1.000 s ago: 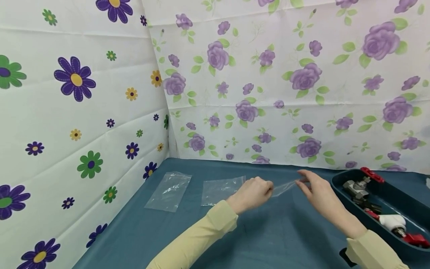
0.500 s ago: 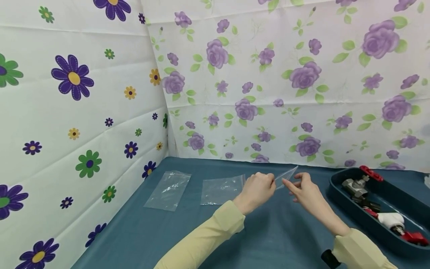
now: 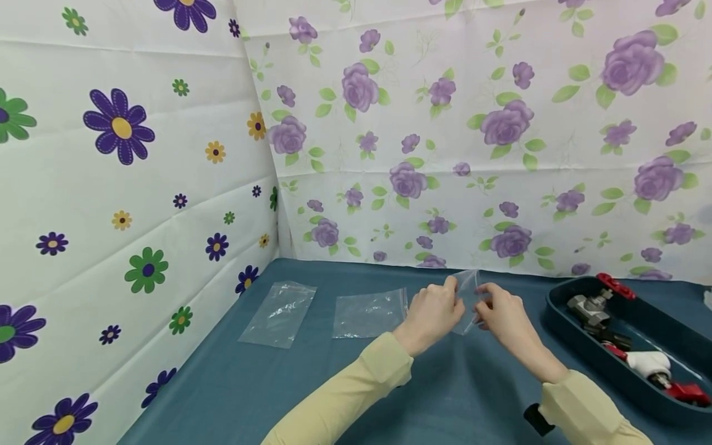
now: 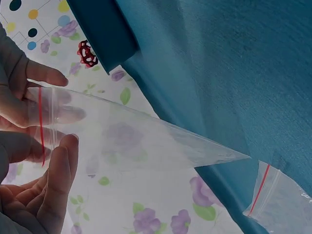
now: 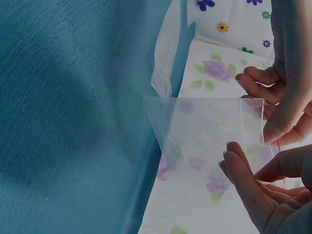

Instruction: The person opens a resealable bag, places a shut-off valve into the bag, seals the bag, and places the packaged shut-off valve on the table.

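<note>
A clear zip-lock bag [image 3: 466, 295] with a red line along its zip is held up between both hands, over the table. My left hand [image 3: 436, 314] grips it by the zip end, on the left side. On the right side, my right hand [image 3: 503, 315] pinches the same end with thumb and fingers. In the left wrist view the body of the bag [image 4: 131, 131] stretches away from the fingers, flat and see-through. The right wrist view shows thumb and fingertips of the right hand [image 5: 268, 185] right at the zip edge.
Two more clear zip-lock bags lie flat on the blue table, one at the far left [image 3: 280, 315] and one nearer the left hand [image 3: 364, 315]. A dark blue tray [image 3: 573, 346] with valves and metal fittings stands at the right. Flowered sheets [image 3: 334, 154] hang behind and left.
The bag has turned from stretching sideways between the hands to standing more upright. My right hand has moved left to its edge; my left hand has shifted slightly right.
</note>
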The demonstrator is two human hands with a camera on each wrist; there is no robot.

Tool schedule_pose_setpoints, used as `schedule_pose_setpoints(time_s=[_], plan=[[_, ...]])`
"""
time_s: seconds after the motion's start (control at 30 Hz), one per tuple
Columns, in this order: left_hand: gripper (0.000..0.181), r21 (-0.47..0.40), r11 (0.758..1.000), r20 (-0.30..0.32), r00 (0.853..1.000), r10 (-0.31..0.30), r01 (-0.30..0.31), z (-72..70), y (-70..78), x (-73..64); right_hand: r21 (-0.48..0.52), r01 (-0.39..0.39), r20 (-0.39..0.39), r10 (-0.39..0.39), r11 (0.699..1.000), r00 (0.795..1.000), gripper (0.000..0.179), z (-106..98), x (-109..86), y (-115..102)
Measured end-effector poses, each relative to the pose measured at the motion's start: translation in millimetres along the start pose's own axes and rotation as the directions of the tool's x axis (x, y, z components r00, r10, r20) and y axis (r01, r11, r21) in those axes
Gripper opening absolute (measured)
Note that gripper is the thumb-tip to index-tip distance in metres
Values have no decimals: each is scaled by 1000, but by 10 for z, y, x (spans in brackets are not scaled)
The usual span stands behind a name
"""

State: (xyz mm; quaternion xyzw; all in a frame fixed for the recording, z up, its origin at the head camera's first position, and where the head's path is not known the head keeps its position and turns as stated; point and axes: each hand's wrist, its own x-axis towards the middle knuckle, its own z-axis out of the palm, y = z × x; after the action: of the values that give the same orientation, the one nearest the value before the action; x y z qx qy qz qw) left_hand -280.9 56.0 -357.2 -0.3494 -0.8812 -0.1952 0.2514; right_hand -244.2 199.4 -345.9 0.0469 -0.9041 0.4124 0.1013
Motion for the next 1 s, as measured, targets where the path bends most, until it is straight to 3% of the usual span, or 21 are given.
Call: schedule_pose_setpoints(time_s=[0.3, 0.5, 0.7, 0.9, 1.0], plan=[[13, 1, 1000, -37, 999, 20, -20, -7, -12, 14, -45, 88, -54, -91, 995, 994, 12, -15, 36, -32], [16, -4, 1000, -83, 996, 27, -28, -24, -8, 13, -131, 155, -93, -168, 979, 981, 9, -21, 29, -51], [18, 25, 999, -124, 992, -26, 29, -92, -1, -7, -237, 164, -108, -194, 957, 975, 4, -76, -20, -38], [17, 67, 994, -145, 986, -81, 92, -185, -21, -33, -252, 192, -72, -216, 948, 974, 13, -220, -9, -25], [16, 41, 992, -121, 986, -114, 120, -230, -24, -53, -262, 201, -52, -222, 944, 974, 14, -304, 12, -31]])
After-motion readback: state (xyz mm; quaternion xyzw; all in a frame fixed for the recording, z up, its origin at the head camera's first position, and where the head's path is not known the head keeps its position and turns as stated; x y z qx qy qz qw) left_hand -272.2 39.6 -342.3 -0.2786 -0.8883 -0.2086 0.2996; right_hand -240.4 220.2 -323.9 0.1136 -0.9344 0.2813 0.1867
